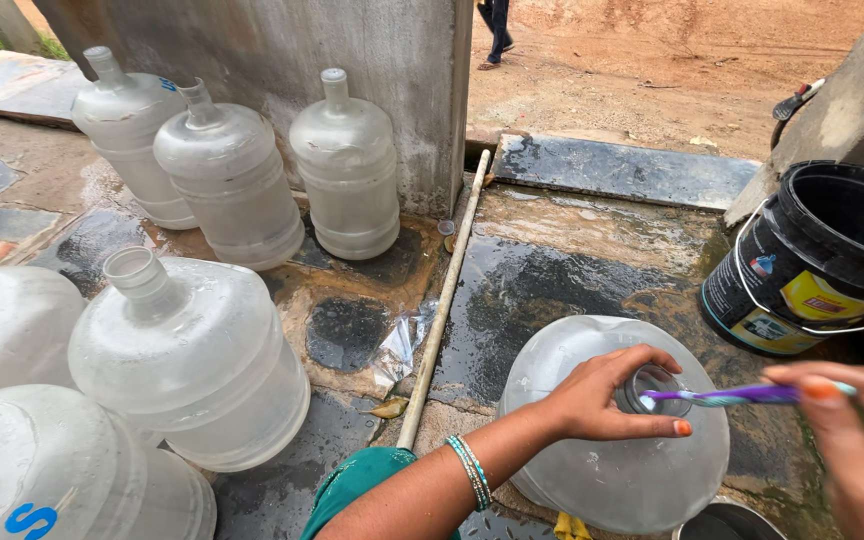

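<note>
My left hand [602, 395] grips the neck of a large clear water jug [612, 470] that stands on the wet stone floor in front of me. Bangles circle that wrist. My right hand [857, 440] holds a purple and teal toothbrush [727, 397] level, with its bristle end at the jug's open mouth [652, 388].
Several more clear water jugs stand to the left, some capped [347, 175], one open [192, 360]. A black bucket [817, 260] sits at the right. A long pale pole [447, 300] lies across the wet floor. A concrete wall [282, 50] rises behind, and a person's legs [497, 30] show far back.
</note>
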